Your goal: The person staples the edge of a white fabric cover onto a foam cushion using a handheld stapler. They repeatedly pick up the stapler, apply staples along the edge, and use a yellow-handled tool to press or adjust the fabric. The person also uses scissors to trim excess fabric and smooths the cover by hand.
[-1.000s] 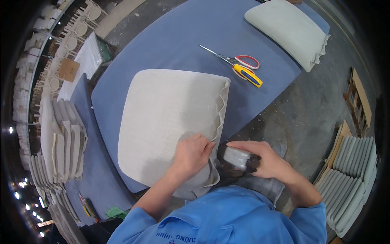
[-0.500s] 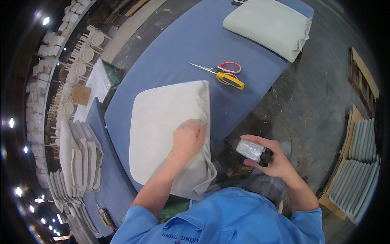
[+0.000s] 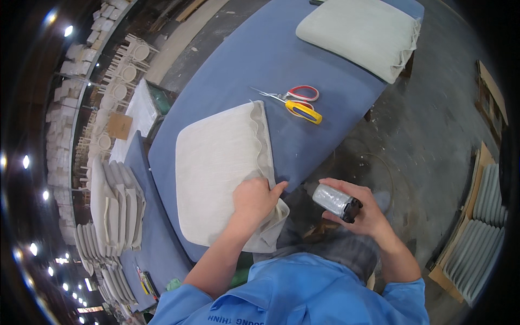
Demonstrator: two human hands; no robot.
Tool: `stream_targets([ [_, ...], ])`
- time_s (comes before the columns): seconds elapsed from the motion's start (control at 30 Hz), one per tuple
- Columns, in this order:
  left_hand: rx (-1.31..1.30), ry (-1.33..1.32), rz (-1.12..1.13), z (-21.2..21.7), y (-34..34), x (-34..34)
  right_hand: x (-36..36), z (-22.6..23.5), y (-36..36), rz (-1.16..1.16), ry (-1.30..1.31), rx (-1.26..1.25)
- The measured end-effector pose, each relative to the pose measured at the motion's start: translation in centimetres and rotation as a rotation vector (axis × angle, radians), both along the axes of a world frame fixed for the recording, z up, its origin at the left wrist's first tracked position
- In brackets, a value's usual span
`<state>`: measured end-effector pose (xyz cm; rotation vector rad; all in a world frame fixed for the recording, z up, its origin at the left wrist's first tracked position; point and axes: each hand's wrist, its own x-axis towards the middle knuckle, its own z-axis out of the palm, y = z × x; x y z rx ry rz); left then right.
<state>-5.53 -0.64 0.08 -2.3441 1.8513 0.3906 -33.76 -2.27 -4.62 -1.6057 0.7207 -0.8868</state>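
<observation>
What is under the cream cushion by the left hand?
The blue table shows past the far edge of the cream cushion; whatever lies directly beneath it is covered from view.

1. Cushion (image 3: pixel 214 168): off-white, padded, with rounded corners; lies flat on the table (image 3: pixel 233 65), its near right corner jutting past the edge. Loose cloth runs wavy along its right side and bunches in folds at that corner. The left hand (image 3: pixel 255 197) rests on it.
2. Tool (image 3: pixel 331 200): blocky, silvery with a black end, held aloft in the right hand (image 3: pixel 365 208), apart from the cushion; silvery end toward it.
</observation>
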Motion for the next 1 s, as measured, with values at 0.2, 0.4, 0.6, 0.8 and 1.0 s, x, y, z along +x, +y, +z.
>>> stream_targets([
  [0.2,-0.129,0.201,-0.011,-1.4,2.9,2.9,0.4,0.3,-0.9,0.098,-0.010,-0.010],
  [0.4,-0.188,0.209,-0.027,-1.4,4.6,2.9,2.1,-0.1,-2.1,0.246,0.001,0.042],
  [0.6,-0.236,0.430,0.018,-1.9,4.3,4.3,5.3,0.1,-3.9,0.365,0.107,0.054],
  [0.8,-0.400,0.530,0.002,-2.9,4.6,4.6,7.6,0.7,-5.8,0.398,0.156,0.056],
  [1.0,-0.433,0.566,0.028,-3.8,4.9,4.9,9.1,1.2,-7.0,0.453,0.218,0.082],
])
